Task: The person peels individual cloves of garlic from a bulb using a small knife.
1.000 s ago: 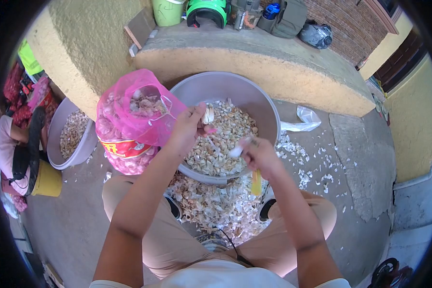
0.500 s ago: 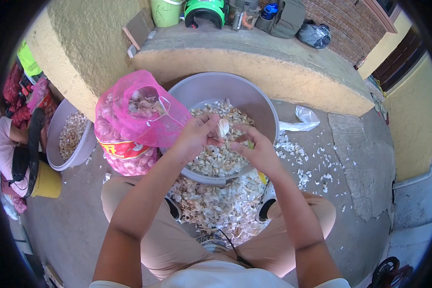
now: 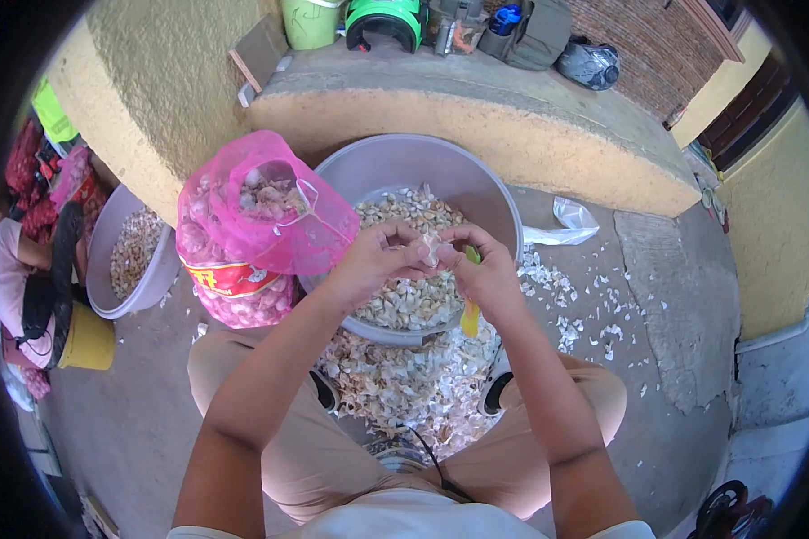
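Over a large grey basin (image 3: 413, 153) partly filled with garlic cloves (image 3: 409, 301), both my hands meet at a piece of garlic (image 3: 431, 248). My left hand (image 3: 377, 259) pinches it from the left. On its other side, my right hand (image 3: 484, 269) has its fingertips on the same garlic. A yellow-green tool (image 3: 471, 305), perhaps a small knife, sticks out below my right hand and seems held in it. The pink mesh bag (image 3: 243, 225) of garlic bulbs stands against the basin's left side.
Garlic skins (image 3: 413, 386) lie heaped between my feet, and more are scattered to the right near a plastic bag (image 3: 566, 223). At the left, another person (image 3: 31, 278) sits by a second basin (image 3: 108, 301) and a yellow bucket (image 3: 90, 337). A concrete ledge (image 3: 476, 112) runs behind.
My hands have come together on the garlic, the right one moving in from the side. The yellow-green tool has swung out below my right hand and shows more.
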The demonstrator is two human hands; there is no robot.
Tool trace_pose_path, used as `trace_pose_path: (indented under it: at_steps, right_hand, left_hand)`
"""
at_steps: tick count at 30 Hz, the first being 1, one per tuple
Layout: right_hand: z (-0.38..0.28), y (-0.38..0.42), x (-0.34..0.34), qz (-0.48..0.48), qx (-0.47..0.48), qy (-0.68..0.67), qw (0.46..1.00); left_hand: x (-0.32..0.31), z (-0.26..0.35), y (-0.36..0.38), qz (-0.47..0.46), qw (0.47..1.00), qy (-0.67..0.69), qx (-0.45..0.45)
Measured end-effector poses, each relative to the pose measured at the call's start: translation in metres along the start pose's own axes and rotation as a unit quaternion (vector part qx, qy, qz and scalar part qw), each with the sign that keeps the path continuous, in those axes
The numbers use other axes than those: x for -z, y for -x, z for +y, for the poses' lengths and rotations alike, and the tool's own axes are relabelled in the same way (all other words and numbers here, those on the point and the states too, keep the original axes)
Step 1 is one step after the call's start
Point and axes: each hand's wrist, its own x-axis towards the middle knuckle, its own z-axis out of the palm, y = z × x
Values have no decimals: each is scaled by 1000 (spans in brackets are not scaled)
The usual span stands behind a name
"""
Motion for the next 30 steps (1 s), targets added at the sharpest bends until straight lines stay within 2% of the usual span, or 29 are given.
trace_pose_path:
  at_steps: [3, 6, 12, 15, 17, 21, 24, 27, 30]
  right_hand:
    - [2, 0, 0, 0, -15, -10, 1000]
    - [0, 1, -1, 9, 0, 60, 998]
    - [-5, 7, -1, -68, 6, 77, 995]
    - [7, 8, -4, -101, 52, 46, 992]
    - [5, 15, -8, -146, 52, 91, 984]
    - [6, 19, -8, -290, 22, 177, 940]
    - [6, 20, -5, -338, -44, 200, 918]
    - [-7, 17, -3, -254, -133, 200, 937]
    - [2, 6, 7, -73, -61, 162, 982]
  left_hand:
    - [3, 2, 0, 11, 999, -38, 3]
    - [2, -2, -3, 37, 998, -43, -12]
    - [3, -4, -7, 90, 993, -52, -55]
    - [7, -3, -8, 122, 988, -71, -55]
    - [10, 3, -11, 176, 982, -51, -47]
    - [13, 1, -12, 134, 988, -25, -73]
    - [11, 2, -10, 107, 991, -25, -72]
    - [13, 0, -12, 86, 993, -43, -72]
    - [11, -1, -11, 63, 991, -97, -72]
